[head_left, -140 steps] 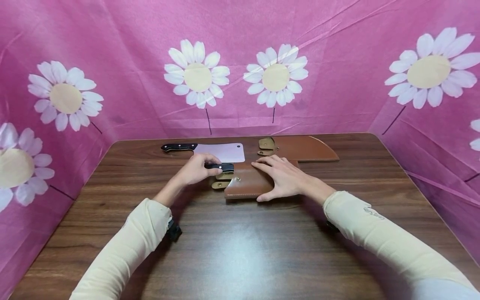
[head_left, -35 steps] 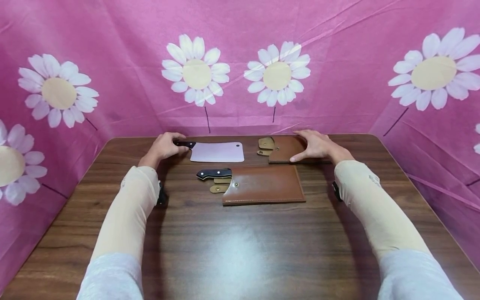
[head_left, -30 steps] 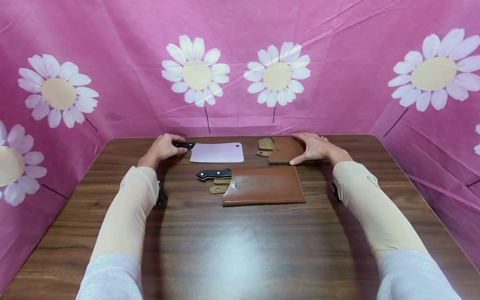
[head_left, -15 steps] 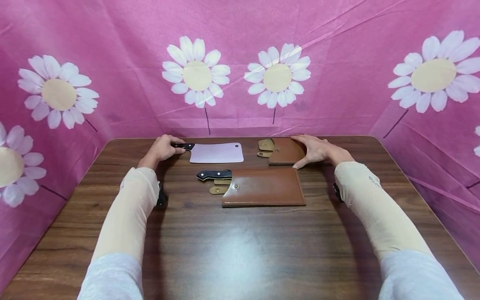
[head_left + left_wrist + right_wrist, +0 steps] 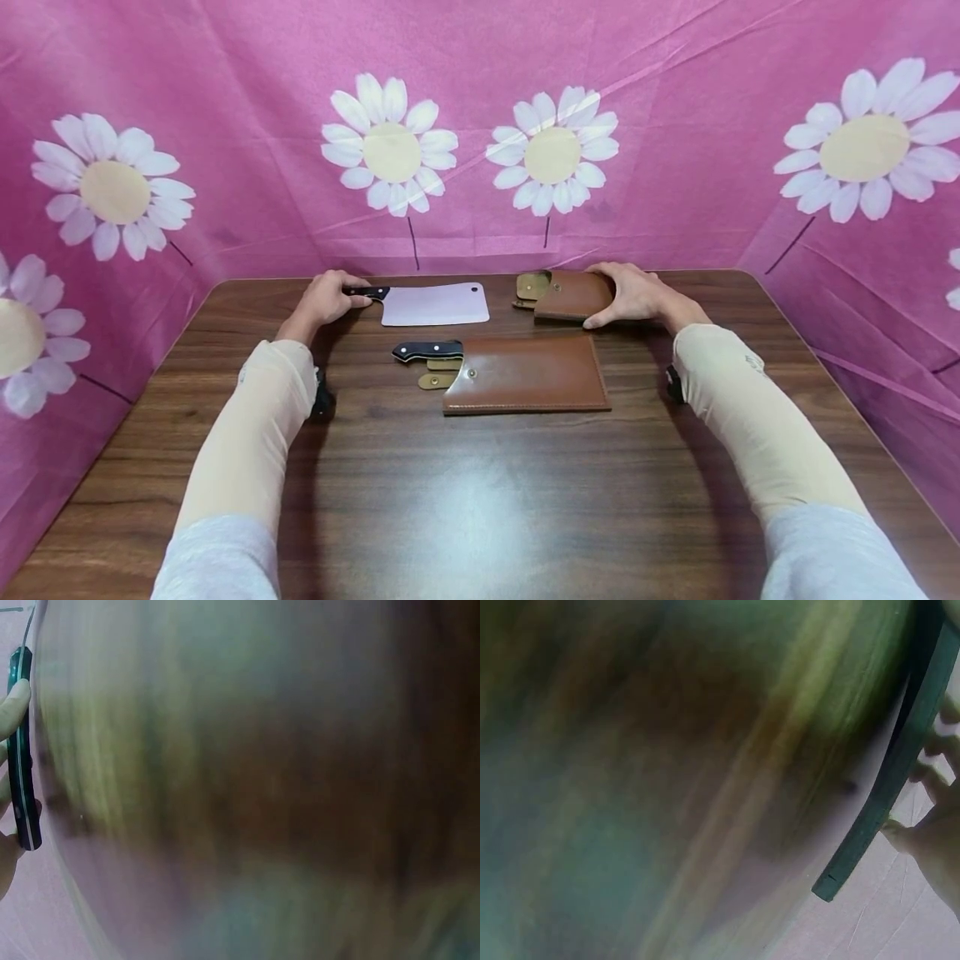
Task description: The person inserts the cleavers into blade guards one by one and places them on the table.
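Observation:
At the back left, my left hand [image 5: 326,296] pinches the black riveted handle of a cleaver [image 5: 435,306] between thumb and fingers. Its broad pale blade points right. The left wrist view has the handle [image 5: 22,772] at its left edge, the thumb across it. To the right, my right hand [image 5: 633,293] grips the far end of a brown leather knife sheath [image 5: 572,296], whose snap straps face left. That sheath is slightly tilted, and the hand hides its right end. Seen edge-on in the right wrist view, the sheath [image 5: 889,784] lies between thumb and fingers.
A second brown sheath [image 5: 532,373] lies flat in front of both hands, with a black knife handle [image 5: 427,351] sticking out leftward beside its straps. Wood-grain table [image 5: 480,500] extends toward me. A pink flowered cloth [image 5: 480,233] hangs behind the back edge.
My left hand has gone from the sheathed knife's handle to the cleaver's. My right hand has moved from the front sheath to the back one, which has just tipped up from lying flat.

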Available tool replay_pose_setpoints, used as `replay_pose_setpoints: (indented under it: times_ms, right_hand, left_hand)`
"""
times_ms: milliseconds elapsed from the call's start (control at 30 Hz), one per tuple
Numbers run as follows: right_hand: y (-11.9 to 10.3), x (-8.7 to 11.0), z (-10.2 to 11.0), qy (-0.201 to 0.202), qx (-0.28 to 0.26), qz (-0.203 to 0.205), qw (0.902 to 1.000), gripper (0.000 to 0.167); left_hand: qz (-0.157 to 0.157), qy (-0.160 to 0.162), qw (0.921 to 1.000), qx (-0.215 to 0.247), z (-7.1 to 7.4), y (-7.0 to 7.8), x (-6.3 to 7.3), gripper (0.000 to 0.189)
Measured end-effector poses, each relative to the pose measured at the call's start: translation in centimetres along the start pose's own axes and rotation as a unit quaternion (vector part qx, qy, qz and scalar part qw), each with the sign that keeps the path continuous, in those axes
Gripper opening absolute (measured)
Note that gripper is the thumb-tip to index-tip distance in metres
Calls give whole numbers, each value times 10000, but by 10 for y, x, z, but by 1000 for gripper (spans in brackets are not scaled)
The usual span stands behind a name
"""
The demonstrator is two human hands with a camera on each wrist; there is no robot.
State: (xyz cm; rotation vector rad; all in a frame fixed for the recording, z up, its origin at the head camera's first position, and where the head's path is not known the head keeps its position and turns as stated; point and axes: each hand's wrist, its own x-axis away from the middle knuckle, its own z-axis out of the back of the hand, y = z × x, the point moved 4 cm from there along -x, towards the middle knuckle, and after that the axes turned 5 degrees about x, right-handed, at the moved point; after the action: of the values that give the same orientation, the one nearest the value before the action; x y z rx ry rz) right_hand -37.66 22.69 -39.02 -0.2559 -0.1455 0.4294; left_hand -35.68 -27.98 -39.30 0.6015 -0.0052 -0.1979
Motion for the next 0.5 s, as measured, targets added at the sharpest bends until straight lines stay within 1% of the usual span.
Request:
replay_pose_setpoints:
  times_ms: [67, 200, 333, 500]
  right_hand:
    - [0, 0, 3, 149, -65, 48, 9999, 106]
    - [0, 1, 6, 284, -78, 70, 9995, 103]
    - [-1, 2, 7, 298, -57, 68, 9995, 103]
    - [-5, 4, 11, 276, -53, 49, 9996, 104]
  left_hand:
    - [2, 38, 10000, 34, 0, 1, 1, 31]
    - [-68, 102, 9999, 94, 1, 2, 1, 31]
    - [-139, 147, 9997, 151, 2, -1, 2, 30]
    - [-102, 218, 9994, 230, 7, -2, 7, 30]
